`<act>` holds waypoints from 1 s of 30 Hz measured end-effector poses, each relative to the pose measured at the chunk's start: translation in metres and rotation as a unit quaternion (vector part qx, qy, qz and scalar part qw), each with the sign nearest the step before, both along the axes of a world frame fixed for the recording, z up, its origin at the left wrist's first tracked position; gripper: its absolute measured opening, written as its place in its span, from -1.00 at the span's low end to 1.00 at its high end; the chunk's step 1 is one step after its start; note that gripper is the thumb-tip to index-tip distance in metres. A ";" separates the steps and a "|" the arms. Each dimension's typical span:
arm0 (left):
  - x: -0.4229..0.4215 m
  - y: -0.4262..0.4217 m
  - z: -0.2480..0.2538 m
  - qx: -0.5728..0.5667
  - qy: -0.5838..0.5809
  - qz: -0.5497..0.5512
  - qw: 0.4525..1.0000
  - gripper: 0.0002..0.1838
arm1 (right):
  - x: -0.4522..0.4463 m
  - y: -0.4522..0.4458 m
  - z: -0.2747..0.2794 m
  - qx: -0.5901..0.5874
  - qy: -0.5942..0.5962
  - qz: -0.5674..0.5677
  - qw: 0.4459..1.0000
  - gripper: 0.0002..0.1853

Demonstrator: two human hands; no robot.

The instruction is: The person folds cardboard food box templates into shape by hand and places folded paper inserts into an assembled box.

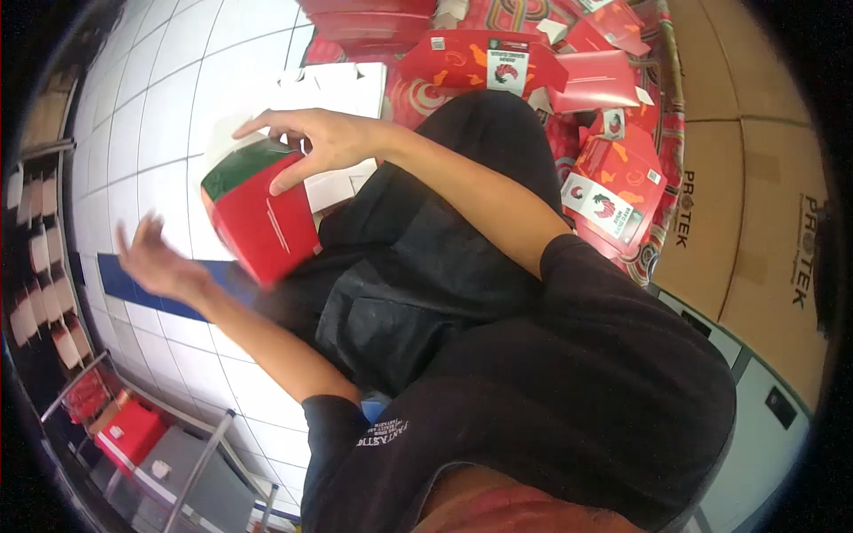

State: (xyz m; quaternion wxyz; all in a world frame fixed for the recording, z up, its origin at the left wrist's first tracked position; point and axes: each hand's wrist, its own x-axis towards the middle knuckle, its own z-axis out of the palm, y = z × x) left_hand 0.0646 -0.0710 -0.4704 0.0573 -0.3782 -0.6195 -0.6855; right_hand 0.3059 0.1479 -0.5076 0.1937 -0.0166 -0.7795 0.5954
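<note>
My right hand point(329, 140) holds a red carton point(267, 213) with a green band by its upper edge, the thumb on the red face and the fingers over the far side. The carton stands tilted by my lap, its lower end blurred near my leg. My left hand point(160, 259) is raised to the left of the carton, blurred, fingers apart, touching nothing. Behind my right hand lie white card pieces point(342, 84), partly hidden by the hand and carton.
Printed red cartons point(613, 191) lie on a patterned red cloth beyond my knee. Brown boxes point(702, 178) stand at the right. At the left are stacked items on a shelf, and a grey trolley point(204, 471) bearing a red box point(129, 435). White tiles point(160, 98) cover the floor.
</note>
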 end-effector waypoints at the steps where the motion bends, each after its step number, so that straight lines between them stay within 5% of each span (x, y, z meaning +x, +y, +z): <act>1: -0.024 -0.018 -0.002 0.063 -0.035 0.011 0.997 -0.58 | 0.006 0.003 0.009 -0.088 -0.012 0.025 0.996 -0.09; 2: -0.040 -0.031 -0.003 0.090 -0.110 0.026 0.989 -0.58 | 0.012 0.006 0.018 -0.176 -0.022 0.052 0.983 -0.09; 4: -0.058 -0.035 -0.024 -0.041 -0.165 0.116 0.979 -0.57 | 0.024 0.016 0.023 -0.200 -0.024 0.047 0.978 0.06; 5: -0.065 -0.035 -0.046 -0.159 -0.138 0.093 0.973 -0.56 | 0.031 0.020 0.014 -0.303 0.030 0.072 0.950 0.10; 7: -0.071 -0.029 -0.093 -0.320 -0.086 0.024 0.943 -0.47 | 0.034 0.028 -0.001 -0.495 0.123 0.145 0.848 0.24; 10: 0.005 0.019 -0.102 -0.454 0.077 -0.115 0.880 -0.20 | 0.027 0.030 0.029 -0.560 0.239 0.449 0.654 0.41; 12: 0.037 0.036 -0.134 -0.520 0.144 -0.209 0.816 -0.02 | 0.027 0.022 0.022 -0.565 0.186 0.418 0.686 0.43; 14: 0.074 0.049 -0.133 -0.627 0.208 -0.222 0.717 0.03 | 0.024 0.015 0.015 -0.492 0.070 0.326 0.804 0.39; 16: 0.092 0.053 -0.136 -0.635 0.219 -0.210 0.710 -0.11 | 0.020 0.009 0.018 -0.519 0.057 0.317 0.791 0.32; 18: 0.083 0.056 -0.134 -0.638 0.239 -0.197 0.705 -0.24 | 0.015 0.007 0.027 -0.499 0.033 0.221 0.837 0.23; 20: 0.065 0.060 -0.144 -0.656 0.183 -0.246 0.689 -0.66 | 0.011 0.013 0.018 -0.508 0.053 0.220 0.831 0.10; 21: 0.056 0.063 -0.152 -0.619 0.258 -0.228 0.706 -0.82 | 0.011 0.016 0.018 -0.482 0.037 0.161 0.861 0.04; 22: 0.057 0.063 -0.143 -0.620 0.257 -0.231 0.705 -0.82 | 0.012 0.019 0.017 -0.454 0.019 0.101 0.885 -0.02; 24: 0.061 0.063 -0.099 -0.552 0.156 -0.170 0.801 -0.80 | 0.009 0.024 0.002 -0.435 -0.017 0.052 0.899 -0.20; 26: 0.052 0.060 -0.078 -0.491 0.068 -0.124 0.860 -0.76 | 0.005 0.023 -0.008 -0.035 -0.157 -0.122 0.980 -0.37; 27: 0.042 0.055 -0.075 -0.453 0.063 -0.133 0.879 -0.75 | 0.013 0.015 -0.020 0.253 -0.128 -0.228 0.932 -0.53; 30: 0.034 0.046 -0.058 -0.389 0.038 -0.123 0.912 -0.77 | 0.002 0.027 -0.065 0.256 0.016 -0.200 0.946 -0.64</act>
